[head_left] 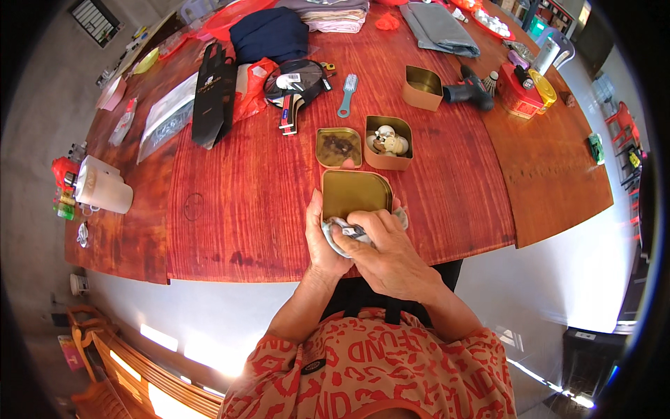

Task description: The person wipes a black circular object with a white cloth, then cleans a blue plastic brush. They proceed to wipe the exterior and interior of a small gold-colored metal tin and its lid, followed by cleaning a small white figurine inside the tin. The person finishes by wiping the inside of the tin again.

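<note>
My left hand (321, 237) is closed round the side of a gold-lined tin piece (356, 192) with one rounded corner, holding it just over the table's near edge. Whether it is a lid or a box, I cannot tell. My right hand (391, 255) bends over its near end, fingers closed on a crumpled pale patterned cloth (336, 234) pressed against the tin. Just beyond lies a shallow tin lid (326, 155) with dark stuff inside. Touching or nearly touching it on the right stands a tin box (389, 163) with small whitish objects in it.
Farther back are another tin box (423, 87), a teal-handled brush (345, 103), a dark power tool (469, 93) and a red tin (520, 98). A black bag (215, 98) and dark folded cloth (269, 36) lie back left. A pale jug (105, 188) stands far left.
</note>
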### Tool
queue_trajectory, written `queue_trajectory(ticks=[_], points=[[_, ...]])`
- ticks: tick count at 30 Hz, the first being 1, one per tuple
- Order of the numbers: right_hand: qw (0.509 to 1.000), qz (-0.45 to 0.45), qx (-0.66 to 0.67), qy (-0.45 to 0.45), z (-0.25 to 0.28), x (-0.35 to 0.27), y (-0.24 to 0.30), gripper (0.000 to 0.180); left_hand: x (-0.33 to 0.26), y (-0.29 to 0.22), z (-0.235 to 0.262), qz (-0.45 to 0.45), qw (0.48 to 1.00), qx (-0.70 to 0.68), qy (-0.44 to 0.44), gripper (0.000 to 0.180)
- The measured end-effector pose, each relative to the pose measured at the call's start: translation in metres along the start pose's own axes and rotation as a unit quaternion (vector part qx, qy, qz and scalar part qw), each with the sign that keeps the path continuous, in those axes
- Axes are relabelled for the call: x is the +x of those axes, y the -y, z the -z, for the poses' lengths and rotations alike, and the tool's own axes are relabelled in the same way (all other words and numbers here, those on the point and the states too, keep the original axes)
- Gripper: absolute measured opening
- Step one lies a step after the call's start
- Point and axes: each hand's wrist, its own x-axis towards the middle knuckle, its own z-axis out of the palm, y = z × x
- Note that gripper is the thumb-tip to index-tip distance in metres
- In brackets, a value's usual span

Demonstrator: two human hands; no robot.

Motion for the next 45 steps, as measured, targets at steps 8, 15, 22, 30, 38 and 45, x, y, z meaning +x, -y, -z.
queue_trajectory(ticks=[8, 15, 22, 30, 38, 45], points=[[0.948, -0.068, -0.244, -0.194, -0.005, 0.010, -0.012, 0.029, -0.004, 0.000, -0.018, 0.005, 0.999, -0.042, -0.010, 0.062], [0.943, -0.127, -0.272, -0.145, -0.002, 0.005, -0.004, 0.033, 0.002, 0.007, -0.015, 0.021, 0.999, -0.050, -0.007, 0.061], [0.975, -0.042, -0.132, -0.173, -0.019, 0.008, -0.016, 0.036, 0.003, 0.009, -0.007, 0.020, 0.998, -0.039, -0.037, 0.060], [0.968, -0.112, -0.120, -0.189, -0.020, 0.027, -0.022, 0.044, -0.003, 0.011, -0.001, 0.065, 0.994, -0.072, -0.051, 0.057], [0.995, -0.037, -0.028, -0.085, -0.012, 0.004, -0.021, 0.037, 0.003, 0.003, -0.003, 0.043, 0.998, -0.018, -0.032, 0.061], [0.980, -0.058, -0.128, -0.138, -0.007, -0.010, -0.014, 0.034, 0.003, 0.008, -0.010, 0.039, 0.999, 0.004, -0.033, 0.062]])
